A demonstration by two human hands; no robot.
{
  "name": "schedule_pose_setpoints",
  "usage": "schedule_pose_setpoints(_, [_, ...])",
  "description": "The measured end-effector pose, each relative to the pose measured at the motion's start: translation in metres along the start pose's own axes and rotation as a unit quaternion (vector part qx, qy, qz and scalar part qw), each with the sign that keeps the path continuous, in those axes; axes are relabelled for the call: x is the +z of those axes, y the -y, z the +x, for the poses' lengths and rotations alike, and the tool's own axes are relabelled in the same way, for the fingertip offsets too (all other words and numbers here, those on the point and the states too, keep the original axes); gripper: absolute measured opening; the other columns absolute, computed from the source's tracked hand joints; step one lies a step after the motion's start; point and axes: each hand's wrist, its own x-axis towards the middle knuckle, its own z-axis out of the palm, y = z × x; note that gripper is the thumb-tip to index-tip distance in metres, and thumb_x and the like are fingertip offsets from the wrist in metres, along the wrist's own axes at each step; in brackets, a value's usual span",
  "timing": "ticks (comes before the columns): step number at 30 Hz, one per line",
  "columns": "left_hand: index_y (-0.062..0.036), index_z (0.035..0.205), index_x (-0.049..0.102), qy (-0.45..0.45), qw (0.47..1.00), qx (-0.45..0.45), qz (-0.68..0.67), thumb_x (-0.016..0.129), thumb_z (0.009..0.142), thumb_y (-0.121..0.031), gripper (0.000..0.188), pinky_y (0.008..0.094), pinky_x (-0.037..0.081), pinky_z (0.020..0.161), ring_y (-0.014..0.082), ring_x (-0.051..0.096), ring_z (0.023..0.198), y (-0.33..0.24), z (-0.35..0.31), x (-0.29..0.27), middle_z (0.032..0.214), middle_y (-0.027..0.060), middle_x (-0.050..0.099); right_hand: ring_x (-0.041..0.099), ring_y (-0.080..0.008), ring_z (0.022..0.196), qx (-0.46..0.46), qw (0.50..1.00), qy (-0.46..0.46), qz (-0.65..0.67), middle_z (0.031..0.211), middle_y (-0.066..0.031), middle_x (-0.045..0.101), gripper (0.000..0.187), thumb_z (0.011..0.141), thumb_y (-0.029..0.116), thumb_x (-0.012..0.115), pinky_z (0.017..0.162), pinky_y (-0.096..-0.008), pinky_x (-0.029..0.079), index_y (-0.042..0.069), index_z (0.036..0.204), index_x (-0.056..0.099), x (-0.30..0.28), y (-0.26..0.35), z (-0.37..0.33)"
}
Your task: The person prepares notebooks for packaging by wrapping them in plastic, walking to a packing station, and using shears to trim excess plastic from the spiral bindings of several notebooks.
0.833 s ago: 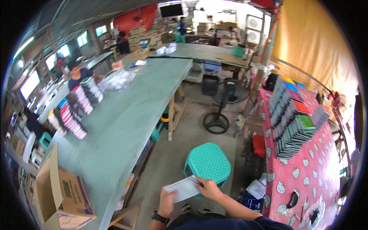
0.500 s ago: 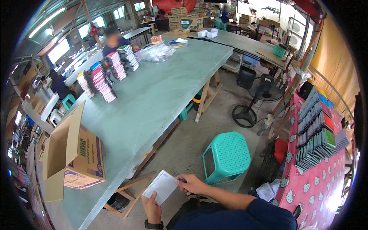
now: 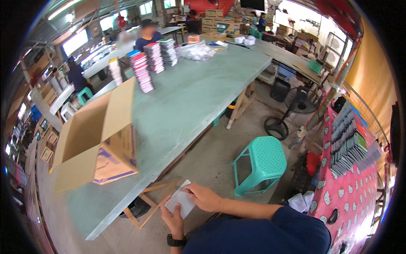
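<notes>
Meanwhile, 1 white pad (image 3: 185, 200) sits between your hands, long axis slanting up-R, L hand (image 3: 173, 219) thumb-clamped on it, R hand (image 3: 204, 198) nearer its upper end, pinched on 1 dark wire coil (image 3: 182, 189), w/ 1 stool (image 3: 267, 157) beyond & 1 carton (image 3: 114, 160) plus 4+ notebook stacks (image 3: 143, 75) on the green table (image 3: 182, 112).

A long grey-green table (image 3: 203, 93) stretches before you over a grey floor (image 3: 209, 163). Bright rectangular windows (image 3: 75, 42) glow at far left; a turquoise plastic stool (image 3: 267, 155) stands nearby.
</notes>
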Motion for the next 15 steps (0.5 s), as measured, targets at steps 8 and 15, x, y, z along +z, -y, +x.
schedule_pose_setpoints(8, [0.0016,0.113,0.049,-0.222,0.95,-0.11,-0.188,0.056,0.075,0.004,0.039,0.0303,0.046,0.084,0.018,0.055,0.093,-0.013,-0.033,-0.234,0.102,0.0101,0.057,0.049,-0.0359,0.104,-0.178,0.968,-0.028,-0.176,0.113,-0.0218,0.047,0.05,0.084,0.034,0.06,0.085,-0.0405,0.042,0.001,0.117,0.045,0.215,0.012,0.094])
schedule_pose_setpoints(15, [-0.0012,0.112,0.051,-0.488,0.863,-0.08,-0.103,0.059,0.078,0.001,0.036,0.0264,0.043,0.082,0.0134,0.053,0.092,-0.025,-0.099,-0.364,0.099,0.0058,0.057,0.047,-0.01,0.062,-0.031,0.892,0.447,0.061,0.078,-0.0051,0.052,0.027,0.093,0.016,0.047,0.058,-0.0255,0.043,0.006,0.119,0.049,0.327,0.091,0.118])
